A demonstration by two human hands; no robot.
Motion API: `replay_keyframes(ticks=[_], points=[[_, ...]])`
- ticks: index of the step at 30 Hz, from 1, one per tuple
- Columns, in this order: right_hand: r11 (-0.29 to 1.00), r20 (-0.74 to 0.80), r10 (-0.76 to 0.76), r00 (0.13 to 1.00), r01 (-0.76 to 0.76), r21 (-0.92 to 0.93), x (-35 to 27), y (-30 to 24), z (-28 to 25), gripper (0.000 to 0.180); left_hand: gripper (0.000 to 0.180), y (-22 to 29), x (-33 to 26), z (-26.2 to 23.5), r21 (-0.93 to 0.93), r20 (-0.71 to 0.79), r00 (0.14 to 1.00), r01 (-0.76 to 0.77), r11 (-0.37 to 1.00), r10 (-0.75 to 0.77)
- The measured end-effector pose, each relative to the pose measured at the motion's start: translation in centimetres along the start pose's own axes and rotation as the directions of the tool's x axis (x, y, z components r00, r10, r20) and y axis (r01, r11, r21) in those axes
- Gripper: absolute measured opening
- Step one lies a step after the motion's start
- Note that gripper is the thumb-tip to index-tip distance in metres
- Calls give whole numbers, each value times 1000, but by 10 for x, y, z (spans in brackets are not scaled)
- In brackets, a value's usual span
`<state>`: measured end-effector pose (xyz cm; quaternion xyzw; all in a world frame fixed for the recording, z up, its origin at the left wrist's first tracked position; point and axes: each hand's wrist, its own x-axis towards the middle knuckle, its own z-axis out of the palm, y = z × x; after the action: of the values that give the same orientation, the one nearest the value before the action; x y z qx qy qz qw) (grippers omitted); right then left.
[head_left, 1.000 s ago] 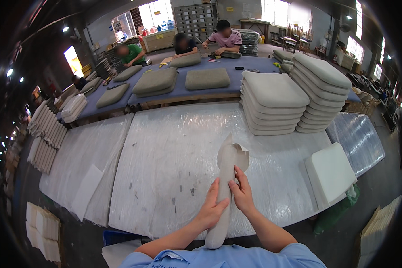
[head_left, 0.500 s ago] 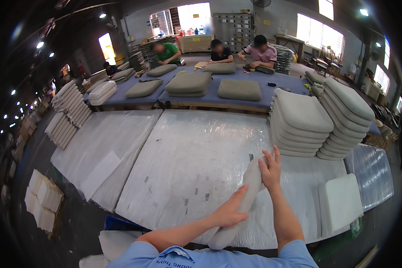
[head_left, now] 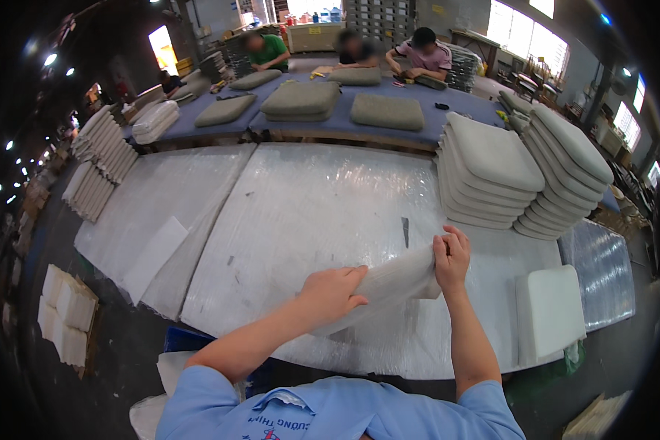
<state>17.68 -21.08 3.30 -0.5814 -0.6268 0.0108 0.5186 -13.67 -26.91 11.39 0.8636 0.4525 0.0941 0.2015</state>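
Observation:
I hold a long pale grey fabric cushion cover [head_left: 392, 286] over the plastic-covered worktable [head_left: 301, 213]. My left hand [head_left: 334, 293] grips its near end. My right hand [head_left: 451, 257] pinches its far end, fingers curled over the edge. The cover lies low and slanted across the table's front part, stretched between both hands.
Two tall stacks of grey cushions [head_left: 491, 172] stand at the right of the table. A white foam block [head_left: 554, 312] lies at the right front. Beyond, three people sit at a blue table [head_left: 418, 128] with more cushions. White foam slabs [head_left: 99, 158] lean at the left.
The cover stood upright in front of me a second ago. It has swung down and to the right. My hands have moved apart along it to its two ends.

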Motion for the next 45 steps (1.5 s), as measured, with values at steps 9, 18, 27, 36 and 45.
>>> replay_keyframes(ticks=[9,18,27,36,45], points=[[926,179,-343,922,364,-100,-27,7,-57,68,63,14,-20,27,84,-292,943,-138,987,156],[817,395,-449,802,547,-183,0,26,-62,69,78,-18,-64,-5,-245,-54,988,127,961,-144],[781,379,-553,743,620,-77,23,21,-50,62,73,-1,-95,53,-335,-571,710,256,906,-412],[654,457,-735,501,703,280,24,-43,-18,69,74,42,-12,50,323,-501,865,144,935,40],[634,449,-751,484,717,288,38,-21,-25,64,59,67,41,61,346,-446,895,152,926,20]])
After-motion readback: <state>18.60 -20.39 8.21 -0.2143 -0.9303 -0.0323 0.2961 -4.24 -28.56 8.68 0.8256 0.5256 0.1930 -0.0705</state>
